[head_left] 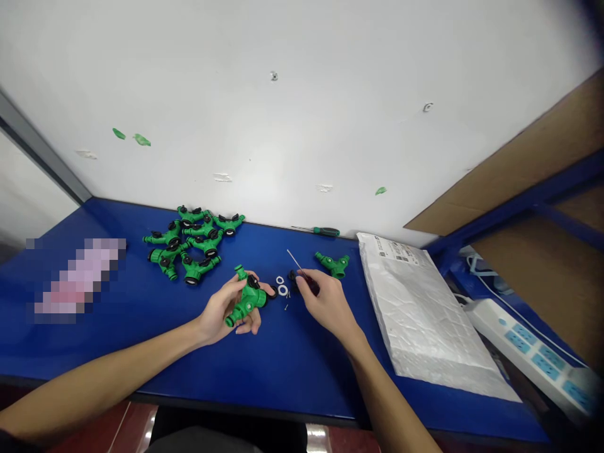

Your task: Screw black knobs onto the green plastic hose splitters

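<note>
My left hand is closed around a green Y-shaped hose splitter and holds it above the table. One black valve knob shows on it; the other side has a bare knob seat. In my right hand is a thin screwdriver, its shaft pointing up and left. By the right fingertips lie small black parts; whether they touch I cannot tell. Between the hands are white ring washers and tiny screws. A splitter without knobs lies beyond the right hand.
Several green splitters with black knobs are grouped at the back left of the blue table. A second screwdriver lies along the wall. A white padded mailer and a power strip are on the right. A blurred pinkish patch is at left.
</note>
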A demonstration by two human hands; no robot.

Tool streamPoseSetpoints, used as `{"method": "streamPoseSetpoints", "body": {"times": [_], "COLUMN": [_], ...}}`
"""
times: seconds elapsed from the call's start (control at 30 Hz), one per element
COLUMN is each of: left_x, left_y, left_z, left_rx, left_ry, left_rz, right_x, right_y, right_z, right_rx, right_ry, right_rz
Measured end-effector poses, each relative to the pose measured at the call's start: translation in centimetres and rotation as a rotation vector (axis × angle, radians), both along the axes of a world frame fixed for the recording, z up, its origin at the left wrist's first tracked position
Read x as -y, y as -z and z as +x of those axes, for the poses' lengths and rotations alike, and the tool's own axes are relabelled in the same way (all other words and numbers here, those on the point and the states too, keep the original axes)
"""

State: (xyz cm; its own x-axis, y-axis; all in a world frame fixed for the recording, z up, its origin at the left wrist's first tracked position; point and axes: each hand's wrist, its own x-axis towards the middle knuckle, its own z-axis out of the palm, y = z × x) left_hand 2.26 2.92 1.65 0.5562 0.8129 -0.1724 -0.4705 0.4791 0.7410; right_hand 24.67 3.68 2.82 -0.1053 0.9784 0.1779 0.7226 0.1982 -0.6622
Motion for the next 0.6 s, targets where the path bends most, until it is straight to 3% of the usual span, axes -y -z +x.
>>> {"method": "streamPoseSetpoints", "body": {"times": [0.13,0.23,0.4,0.6], "left_x": [-0.3,-0.6,-0.6,-0.4], "left_y": [-0.4,-0.4,-0.3,-0.3], "left_z": [0.0,-0.1,-0.3,0.0], "left_rx": [-0.017,-0.054,-0.134,-0.207], "left_ry": [-0.053,-0.114,-0.142,-0.128], "left_rz": [0.017,0.043,0.044,0.055], "right_x": [0.8,1.4,2.0,2.2], "right_y": [-1.3,-2.1,-2.8,-2.7], "right_z": [0.1,-0.2,-0.6,-0.6], "right_rx": [-0.307,-0.483,-0.402,-0.359], "right_ry": [-0.158,-0.15,-0.171,-0.196], "right_rz": [-0.072,-0.105,0.0,0.002]}}
